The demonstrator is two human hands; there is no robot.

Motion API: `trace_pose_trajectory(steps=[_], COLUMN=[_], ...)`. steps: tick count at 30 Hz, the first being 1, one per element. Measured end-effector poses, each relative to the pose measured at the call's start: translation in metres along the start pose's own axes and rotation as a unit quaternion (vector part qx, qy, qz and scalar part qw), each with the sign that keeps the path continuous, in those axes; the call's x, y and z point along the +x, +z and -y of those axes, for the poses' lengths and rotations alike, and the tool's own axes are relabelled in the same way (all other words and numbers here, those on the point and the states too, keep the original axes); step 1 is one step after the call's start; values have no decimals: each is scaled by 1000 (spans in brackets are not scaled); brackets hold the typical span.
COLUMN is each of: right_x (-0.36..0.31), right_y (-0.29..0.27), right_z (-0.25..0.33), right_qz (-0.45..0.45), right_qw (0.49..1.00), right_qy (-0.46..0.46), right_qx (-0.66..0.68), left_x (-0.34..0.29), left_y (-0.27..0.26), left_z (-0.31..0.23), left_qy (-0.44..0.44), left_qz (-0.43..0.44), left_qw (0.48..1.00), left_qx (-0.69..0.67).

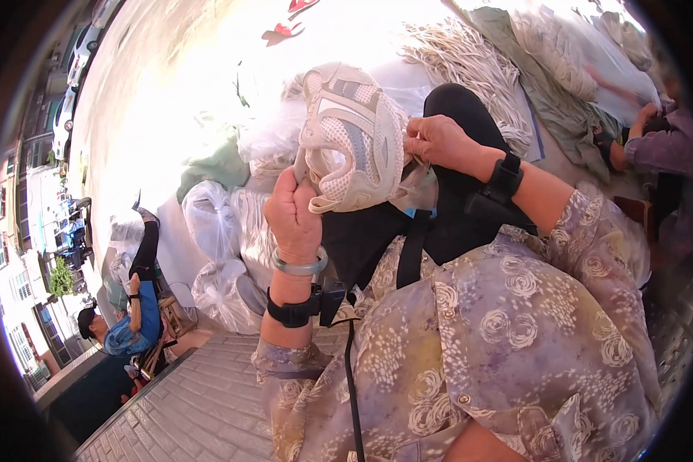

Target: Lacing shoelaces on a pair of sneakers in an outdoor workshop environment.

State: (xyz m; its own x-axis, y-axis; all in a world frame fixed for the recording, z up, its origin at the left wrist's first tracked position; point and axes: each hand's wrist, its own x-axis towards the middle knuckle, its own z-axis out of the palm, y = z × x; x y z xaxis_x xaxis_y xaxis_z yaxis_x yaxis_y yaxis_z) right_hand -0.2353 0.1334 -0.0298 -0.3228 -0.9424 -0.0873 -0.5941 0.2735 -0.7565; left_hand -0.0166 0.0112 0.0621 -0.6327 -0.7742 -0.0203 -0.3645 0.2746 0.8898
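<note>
A white and beige sneaker upper (367, 163) with mesh panels and grey stripes is held up in front of my lap; no thick sole shows on it. My left hand (294, 215) grips its lower left edge, with the thumb up against the opening and the other fingers partly hidden. At the right edge, the thumb and fingers of my right hand (445, 145) are pinched together on the upper's rim. Whether a lace is also between those fingertips is too small to tell. Below that hand, a piece of clear plastic (420, 189) hangs over my dark trousers.
Beyond my knee lies a heap of off-white laces (470, 65), beside an olive cloth (543, 92). Clear bags (212, 219) of pale pieces lie to the left. One person (135, 331) sits far left; another person's arm (666, 142) is at right. Red shoes (281, 33) lie farther off.
</note>
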Motion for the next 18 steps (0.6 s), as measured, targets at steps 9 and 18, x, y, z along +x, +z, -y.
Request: trace_pose_trajectory(steps=[9,18], right_x=[0,-12], right_y=[-5,-18], right_z=[-18,-18], right_qz=[123,17], right_qw=[926,934], right_qy=[134,110], right_qx=[332,341], left_x=[-37,-28], left_y=[37,52], left_z=[45,45], left_qy=[151,112], left_qz=[-68,61], left_qw=[962,954], left_qx=[218,272])
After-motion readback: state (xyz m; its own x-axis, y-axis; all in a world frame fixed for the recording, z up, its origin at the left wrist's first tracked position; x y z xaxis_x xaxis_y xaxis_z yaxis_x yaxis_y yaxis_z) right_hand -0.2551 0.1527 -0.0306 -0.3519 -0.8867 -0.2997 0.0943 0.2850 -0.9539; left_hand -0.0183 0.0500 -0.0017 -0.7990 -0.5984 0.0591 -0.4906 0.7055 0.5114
